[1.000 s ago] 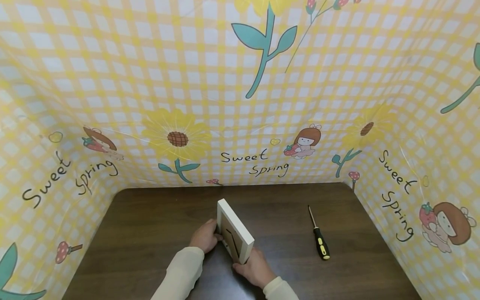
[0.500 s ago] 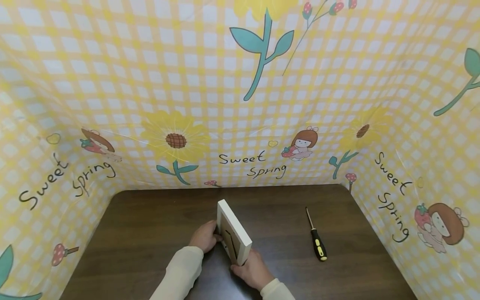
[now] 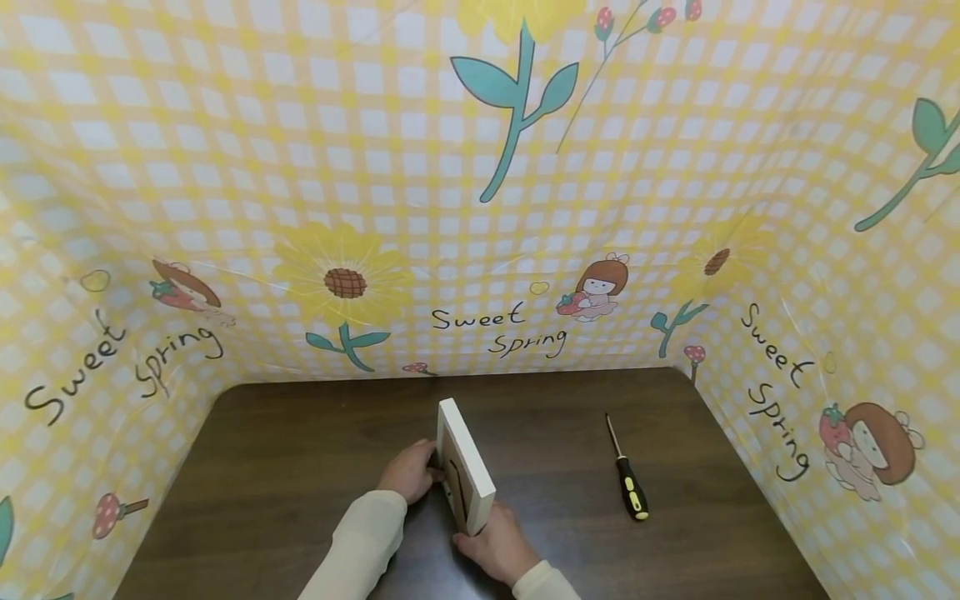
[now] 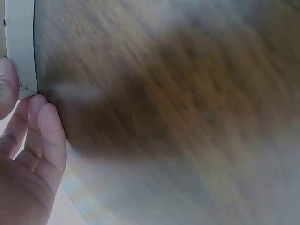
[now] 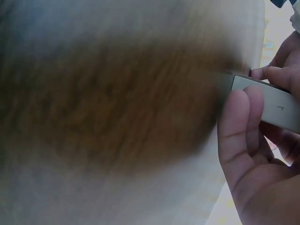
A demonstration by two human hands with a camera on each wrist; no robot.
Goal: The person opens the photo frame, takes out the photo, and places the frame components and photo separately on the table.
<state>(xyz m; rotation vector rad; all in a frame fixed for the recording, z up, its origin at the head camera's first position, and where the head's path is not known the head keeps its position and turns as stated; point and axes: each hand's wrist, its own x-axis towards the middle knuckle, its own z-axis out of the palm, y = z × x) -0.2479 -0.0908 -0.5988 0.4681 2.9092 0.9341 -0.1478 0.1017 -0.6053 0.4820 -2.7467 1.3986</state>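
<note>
A white picture frame [image 3: 467, 463] stands on edge on the dark wooden table [image 3: 300, 442], its back with a dark stand facing me. My left hand [image 3: 408, 472] grips its left side, fingers curled against the frame's edge [image 4: 21, 51] in the left wrist view. At the near bottom corner my right hand [image 3: 497, 548] holds the frame, its fingers [image 5: 241, 126] wrapped over the frame's white edge [image 5: 274, 105] in the right wrist view.
A screwdriver [image 3: 627, 475] with a black and yellow handle lies on the table to the right of the frame. Yellow checked walls printed with flowers [image 3: 480, 208] close in the table at the back, left and right.
The frame has turned a little more edge-on and my right hand has shifted slightly left with it. The head view has drifted, so the screwdriver sits a bit further left.
</note>
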